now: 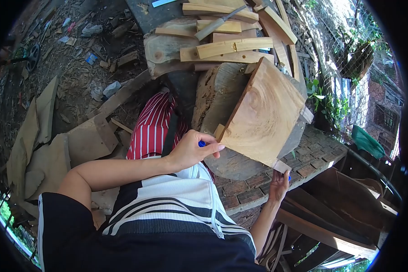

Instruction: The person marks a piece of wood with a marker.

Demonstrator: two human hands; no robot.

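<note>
A wide, flat wooden board (263, 113) with curved grain rests tilted on a thick wood slab (226, 84). Small wooden pieces stick out at its edges, one at the near left corner (219, 131) and another at the right (307, 115). My left hand (190, 152) is closed at the board's near left corner, thumb and fingertips against it; something blue shows between its fingers. At the near right corner, my right hand (279, 185) grips a small wooden block (282, 166) from below. A bit of blue also shows beside those fingers, too small to identify.
Cut wood strips (233, 47) lie across the far end, with a chisel-like tool (215, 26) on top. A brick ledge (247, 192) runs on the right. Scrap boards (88, 140) lie on the left. A green shovel-like blade (367, 141) stands at far right.
</note>
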